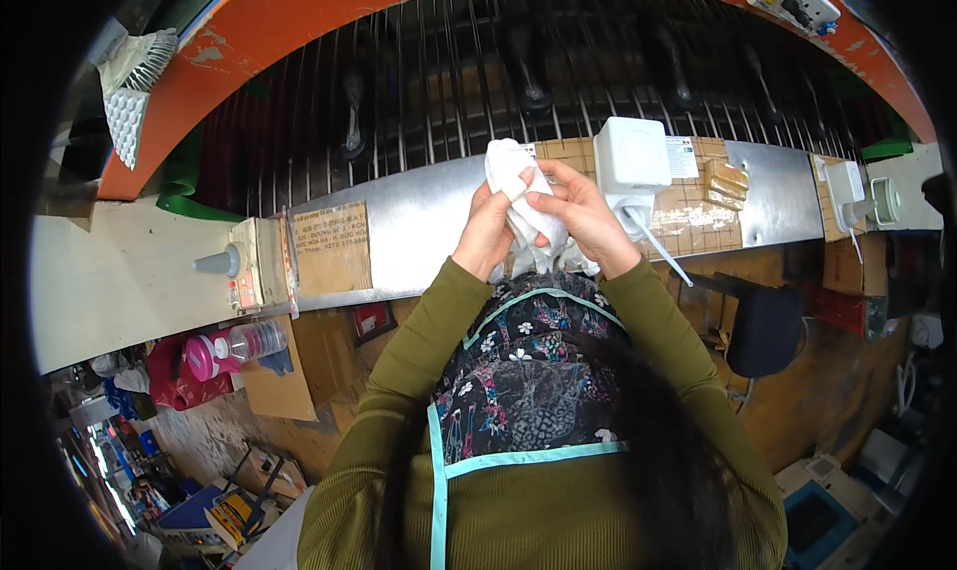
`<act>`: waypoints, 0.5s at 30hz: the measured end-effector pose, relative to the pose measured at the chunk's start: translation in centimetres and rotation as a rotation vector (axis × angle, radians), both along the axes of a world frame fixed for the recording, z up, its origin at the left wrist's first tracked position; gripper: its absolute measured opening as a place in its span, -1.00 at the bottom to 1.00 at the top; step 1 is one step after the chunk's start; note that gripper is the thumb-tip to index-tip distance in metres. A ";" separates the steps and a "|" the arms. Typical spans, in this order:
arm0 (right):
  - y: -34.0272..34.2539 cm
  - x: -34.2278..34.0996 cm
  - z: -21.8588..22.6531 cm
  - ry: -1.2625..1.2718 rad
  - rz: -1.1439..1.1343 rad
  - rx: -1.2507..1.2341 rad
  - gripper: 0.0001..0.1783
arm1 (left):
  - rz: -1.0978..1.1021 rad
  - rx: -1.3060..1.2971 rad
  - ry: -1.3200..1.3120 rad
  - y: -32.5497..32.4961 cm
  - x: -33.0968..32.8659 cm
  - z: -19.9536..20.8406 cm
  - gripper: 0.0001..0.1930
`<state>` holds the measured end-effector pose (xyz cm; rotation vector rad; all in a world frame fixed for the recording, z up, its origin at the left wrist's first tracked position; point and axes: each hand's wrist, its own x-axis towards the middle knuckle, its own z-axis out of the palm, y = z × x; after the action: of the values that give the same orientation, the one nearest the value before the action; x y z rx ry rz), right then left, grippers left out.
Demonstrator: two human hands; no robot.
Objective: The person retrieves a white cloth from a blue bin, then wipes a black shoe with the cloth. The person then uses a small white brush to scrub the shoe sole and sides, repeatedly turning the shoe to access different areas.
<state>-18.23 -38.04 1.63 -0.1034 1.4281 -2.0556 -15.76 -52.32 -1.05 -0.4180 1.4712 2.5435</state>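
Observation:
In front of my chest, above the metal worktop's near edge, I hold a small folded piece of white cloth (512, 163) with both hands. My left hand (486, 226) pinches its left side, thumb pointing upward. From the right, my right hand (590, 215) grips it with thumb and fingers. The cloth's upper end sticks up above my fingers; its exact shape is hard to make out. More crumpled white fabric (543, 259) shows just below my hands, at the top of my dark flowered apron (538, 371).
The metal worktop (424, 221) carries a cardboard sheet (332, 249) on the left. Right of my hands stands a white plastic container (633, 156) with a long thin spout (660, 246). A yellowish block (726, 184) lies beyond it. Upright metal rods (439, 102) line the far side under an orange beam (299, 27).

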 end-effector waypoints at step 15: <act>2.9 3.0 -8.1 0.822 -0.224 0.857 -0.89 | 0.273 0.352 0.133 -14.6 1.5 0.4 -0.39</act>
<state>-15.26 -35.17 -6.44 -0.4773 2.8113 -1.4010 -14.25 -66.88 -0.65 -0.4250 1.0265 3.0229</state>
